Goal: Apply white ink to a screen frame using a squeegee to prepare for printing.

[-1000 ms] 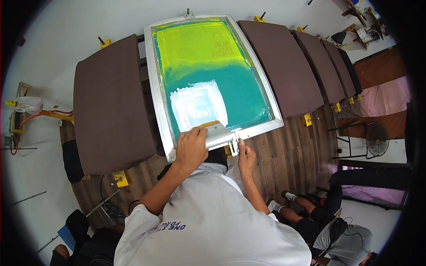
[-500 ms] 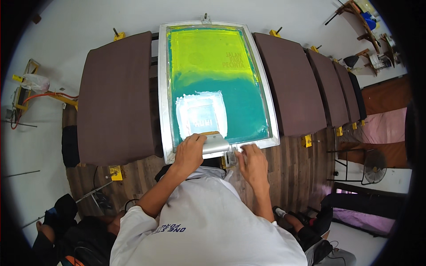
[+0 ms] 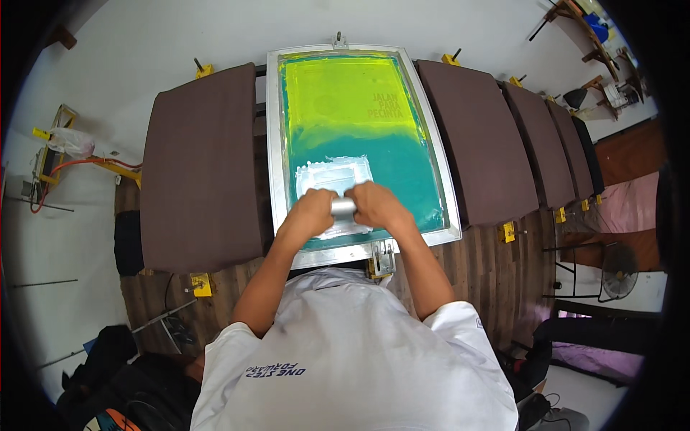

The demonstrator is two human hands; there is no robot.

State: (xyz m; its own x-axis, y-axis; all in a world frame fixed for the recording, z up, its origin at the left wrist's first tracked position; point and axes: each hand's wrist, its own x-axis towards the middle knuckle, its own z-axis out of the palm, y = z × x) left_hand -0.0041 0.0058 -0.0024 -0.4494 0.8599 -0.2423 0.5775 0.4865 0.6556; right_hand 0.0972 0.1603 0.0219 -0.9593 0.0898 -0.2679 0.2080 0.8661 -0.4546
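Observation:
A screen printing frame point(image 3: 453, 194) with a silver metal rim lies flat before me, its mesh yellow-green at the far half and teal at the near half. White ink point(image 3: 334, 172) covers a patch at the near left of the mesh. Over that patch, my left hand point(image 3: 310, 215) and my right hand point(image 3: 375, 207) are both closed on a squeegee point(image 3: 344, 208) with a silver metal handle, one at each end. The squeegee's blade is hidden beneath the hands. A metal clamp point(image 3: 383, 253) sits at the frame's near edge.
Brown-covered printing pallets stand in a row, one on the left point(image 3: 201, 172) and several on the right point(image 3: 481, 144), with yellow brackets point(image 3: 507, 232) at their ends. A standing fan point(image 3: 618, 269) is at the far right. Dark bags point(image 3: 136, 384) lie at lower left.
My right hand has left the clamp area and taken hold of the squeegee's right end. Both hands and the squeegee have moved away from me onto the white ink.

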